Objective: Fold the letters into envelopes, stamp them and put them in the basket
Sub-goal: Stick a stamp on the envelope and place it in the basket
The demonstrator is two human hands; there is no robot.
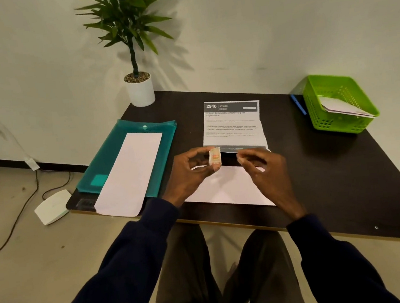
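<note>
Partly done: one envelope (345,107) lies in the far-right basket (339,125). Left hand (189,174) pinches stamps (215,158) above the near envelope (225,189); right hand (263,169) curled, hold unclear.

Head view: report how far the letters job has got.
Done: a white envelope lies in the green basket. In hand: the left hand holds a small stamp strip over a front envelope on the table, with the right hand close beside it. Left: the printed letter lies open, and a spare envelope waits on the teal folder.
</note>
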